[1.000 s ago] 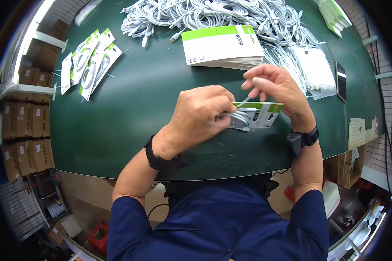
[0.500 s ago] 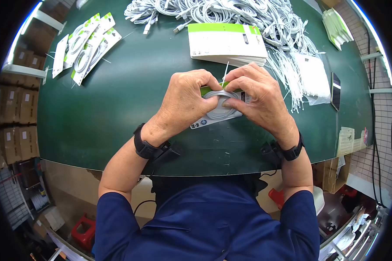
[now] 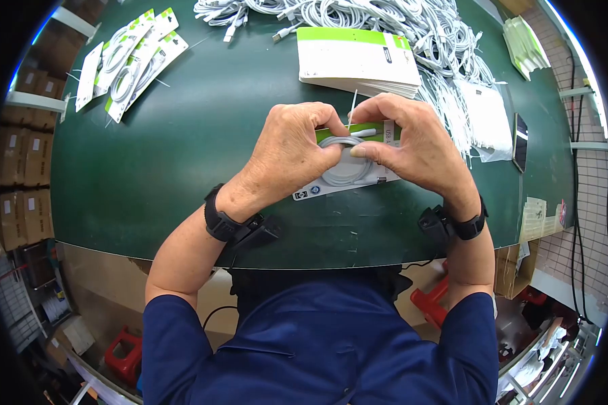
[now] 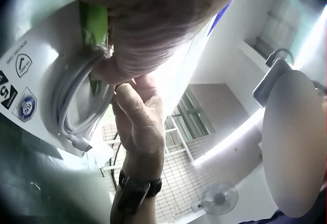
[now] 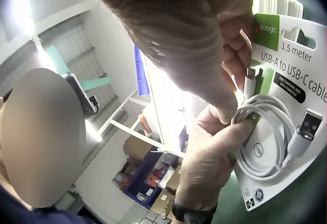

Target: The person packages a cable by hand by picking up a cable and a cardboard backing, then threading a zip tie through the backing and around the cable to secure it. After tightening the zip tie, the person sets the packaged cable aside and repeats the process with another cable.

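Note:
A coiled white cable (image 3: 345, 177) lies against a green and white card (image 3: 315, 189), held up between both hands. The left hand (image 3: 292, 143) pinches the coil and card at their upper left, thumb on the coil. From the right, the right hand (image 3: 415, 143) curls finger and thumb at the coil's top. A thin white tie (image 3: 352, 106) sticks up between the fingertips. In the right wrist view the coil (image 5: 281, 127) shows both plugs, and the card (image 5: 305, 50) carries printed text. The tie's grip is hidden by the fingers.
Behind the hands stands a stack of cards (image 3: 355, 59), with a heap of white cables (image 3: 412, 20) beyond. Carded cables (image 3: 132, 61) lie at the left. On the right are loose ties (image 3: 450, 101), a plastic bag (image 3: 488, 121) and a phone (image 3: 520, 143).
The right hand has come from beside the card to the top of the coil, meeting the left hand there. The card has turned to face upward, and the tie now stands up between the hands.

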Tool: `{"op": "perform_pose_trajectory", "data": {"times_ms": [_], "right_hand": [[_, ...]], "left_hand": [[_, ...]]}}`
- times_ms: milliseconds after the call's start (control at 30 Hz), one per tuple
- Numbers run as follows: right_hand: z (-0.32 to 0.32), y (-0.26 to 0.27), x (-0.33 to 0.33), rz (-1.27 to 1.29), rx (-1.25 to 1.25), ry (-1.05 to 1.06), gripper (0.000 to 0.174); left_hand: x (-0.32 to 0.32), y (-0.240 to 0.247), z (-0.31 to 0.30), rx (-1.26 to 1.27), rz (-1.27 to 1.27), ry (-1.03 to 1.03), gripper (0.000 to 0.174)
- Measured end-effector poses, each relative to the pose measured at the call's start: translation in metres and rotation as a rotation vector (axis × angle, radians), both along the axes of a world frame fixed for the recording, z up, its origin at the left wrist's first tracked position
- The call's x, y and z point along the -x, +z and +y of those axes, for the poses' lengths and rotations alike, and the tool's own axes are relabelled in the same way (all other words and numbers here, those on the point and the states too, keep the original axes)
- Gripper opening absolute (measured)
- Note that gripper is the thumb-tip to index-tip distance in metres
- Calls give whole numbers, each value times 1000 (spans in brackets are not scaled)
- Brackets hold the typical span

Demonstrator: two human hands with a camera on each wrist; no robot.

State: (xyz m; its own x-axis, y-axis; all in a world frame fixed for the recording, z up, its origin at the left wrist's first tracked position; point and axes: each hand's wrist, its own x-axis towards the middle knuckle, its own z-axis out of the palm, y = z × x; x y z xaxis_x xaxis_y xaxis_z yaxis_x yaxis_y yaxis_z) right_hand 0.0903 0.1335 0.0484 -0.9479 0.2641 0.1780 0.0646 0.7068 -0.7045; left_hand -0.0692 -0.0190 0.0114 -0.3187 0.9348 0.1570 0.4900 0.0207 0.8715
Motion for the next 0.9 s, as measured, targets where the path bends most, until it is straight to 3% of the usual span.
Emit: {"op": "perform_pose_trajectory", "data": {"times_ms": [233, 633, 800, 900], "right_hand": [[-3, -17, 10, 64, 347, -176, 28], [-9, -26, 2, 20, 186, -125, 14], [-18, -35, 6, 221, -65, -140, 8], [-19, -36, 7, 262, -145, -150, 9]], "left_hand": [[3, -1, 0, 28, -6, 3, 16], [-1, -12, 4, 154, -177, -49, 14], [1, -11, 3, 163, -351, -95, 14], [0, -6, 3, 161, -321, -110, 14]]}}
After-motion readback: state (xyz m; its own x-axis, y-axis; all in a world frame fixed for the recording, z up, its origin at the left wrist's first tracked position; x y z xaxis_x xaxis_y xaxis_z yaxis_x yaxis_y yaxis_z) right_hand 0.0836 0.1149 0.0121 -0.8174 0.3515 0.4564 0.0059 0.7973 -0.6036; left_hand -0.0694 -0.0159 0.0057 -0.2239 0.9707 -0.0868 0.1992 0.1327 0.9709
